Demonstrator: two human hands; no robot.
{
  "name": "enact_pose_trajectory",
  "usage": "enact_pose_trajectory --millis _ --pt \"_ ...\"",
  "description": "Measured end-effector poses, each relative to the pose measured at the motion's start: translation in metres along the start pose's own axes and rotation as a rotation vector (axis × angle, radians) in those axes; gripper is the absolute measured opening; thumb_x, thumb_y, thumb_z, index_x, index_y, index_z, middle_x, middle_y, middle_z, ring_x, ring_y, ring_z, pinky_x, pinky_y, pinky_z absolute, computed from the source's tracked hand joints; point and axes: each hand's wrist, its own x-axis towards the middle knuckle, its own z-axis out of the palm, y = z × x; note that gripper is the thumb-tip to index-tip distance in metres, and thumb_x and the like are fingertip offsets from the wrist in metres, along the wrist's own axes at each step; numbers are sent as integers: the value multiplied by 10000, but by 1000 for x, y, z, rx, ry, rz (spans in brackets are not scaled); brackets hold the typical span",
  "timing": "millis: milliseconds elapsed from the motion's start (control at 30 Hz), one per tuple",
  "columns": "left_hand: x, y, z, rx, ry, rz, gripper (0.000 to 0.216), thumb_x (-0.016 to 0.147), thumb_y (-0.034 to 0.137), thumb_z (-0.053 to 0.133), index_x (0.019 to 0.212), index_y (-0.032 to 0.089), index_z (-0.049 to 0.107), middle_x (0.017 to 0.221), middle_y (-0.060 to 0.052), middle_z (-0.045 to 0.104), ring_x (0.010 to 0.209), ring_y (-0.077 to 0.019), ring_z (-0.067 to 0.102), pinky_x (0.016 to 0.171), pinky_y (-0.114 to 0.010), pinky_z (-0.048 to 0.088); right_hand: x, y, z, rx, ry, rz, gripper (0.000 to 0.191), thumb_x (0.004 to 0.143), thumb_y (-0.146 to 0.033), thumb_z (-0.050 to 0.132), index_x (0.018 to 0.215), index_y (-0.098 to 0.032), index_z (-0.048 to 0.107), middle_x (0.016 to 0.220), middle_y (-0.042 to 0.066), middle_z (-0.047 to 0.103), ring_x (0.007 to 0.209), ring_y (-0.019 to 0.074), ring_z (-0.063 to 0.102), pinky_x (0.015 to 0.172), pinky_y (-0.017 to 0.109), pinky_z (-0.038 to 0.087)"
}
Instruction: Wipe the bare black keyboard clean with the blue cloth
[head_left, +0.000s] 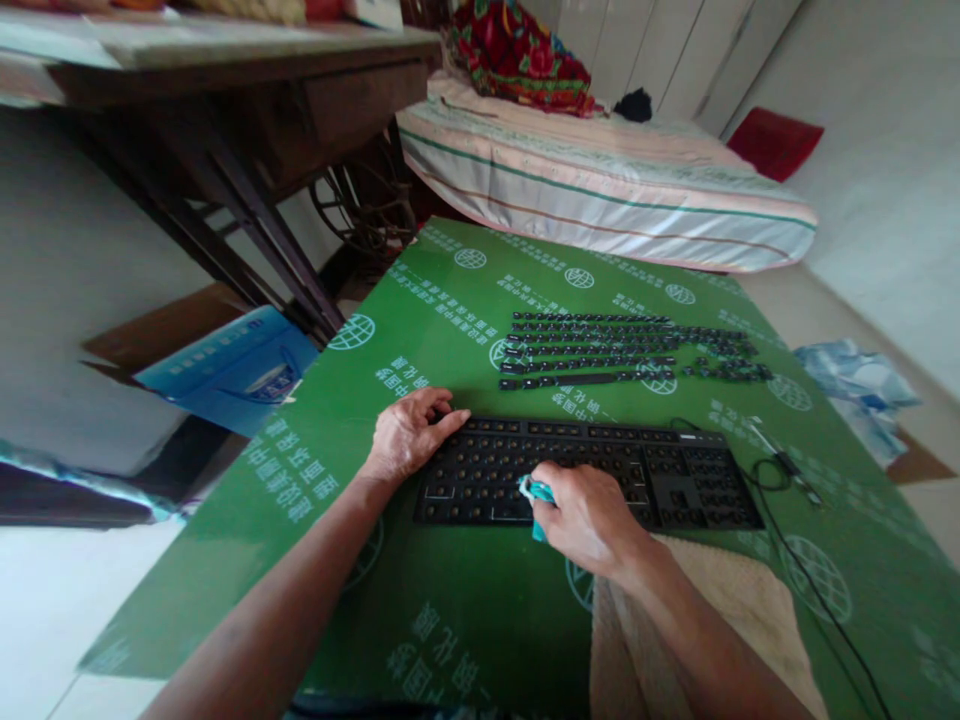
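Observation:
A black keyboard (472, 470) with its keycaps off lies on the green tabletop, its small switch posts showing in rows. My left hand (409, 430) grips its far left corner, the thumb along the top edge and the fingers bent. Over the middle of the key rows, my right hand (589, 510) is closed around a small teal object with a whitish end (538, 492); its exact kind is hidden by the fingers. Behind the keyboard, the loose black keycaps (585, 350) are laid out in rows matching a keyboard layout.
A beige cloth (720, 590) lies under my right forearm. Right of the keyboard are a slim tool with a metal shaft (784, 460) and a black cable (817, 590). The green table (247, 560) stands near a bed (600, 180) and a wooden sewing-machine table (315, 100).

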Motion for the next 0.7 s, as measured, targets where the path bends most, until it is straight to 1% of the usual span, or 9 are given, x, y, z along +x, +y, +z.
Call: enact_pose_trajectory --millis 100,267,333,400,467,567,700 --pt "-1 0 0 -8 2 1 501 730 650 527 956 216 636 838 -13 693 719 -166 623 683 -287 490 -9 12 2 115 39 10 181 817 -238 459 797 -246 639 664 3 694 640 155 641 573 241 317" --pt "-3 0 -1 -18 6 7 482 740 634 529 958 217 632 838 -12 688 726 -162 628 687 -287 497 -16 39 5 205 158 141 238 856 -310 443 917 -239 662 666 9 690 604 149 626 557 220 341" --pt "-4 0 -1 -15 5 10 461 745 619 534 953 219 631 833 -10 686 713 -157 623 688 -287 500 -19 50 9 176 197 197 263 856 -322 441 978 -244 661 666 9 696 576 153 626 537 223 341" --pt "-4 -1 0 -11 5 13 446 750 610 534 953 224 629 833 -7 686 711 -154 619 693 -287 504 -22 59 15 90 235 236 270 849 -335 449 988 -254 666 632 8 694 567 171 639 528 234 336" --pt "-4 -1 0 -8 5 12 440 753 606 535 957 228 629 834 -6 686 714 -151 617 697 -286 507 -25 64 22 10 229 242 270 848 -338 449 982 -264 672 602 8 692 569 189 655 523 245 332" --pt "-5 -2 1 -5 2 9 428 756 594 542 958 227 632 834 -5 686 710 -147 616 691 -283 508 -27 64 30 -55 210 230 284 851 -332 439 1000 -271 672 622 12 711 589 198 677 523 248 341" --pt "-6 -2 0 -6 -4 11 412 761 575 554 960 223 632 829 -2 685 729 -151 623 706 -289 513 -27 63 33 -119 199 237 306 864 -322 413 1013 -265 674 639 29 723 601 209 689 533 258 364"
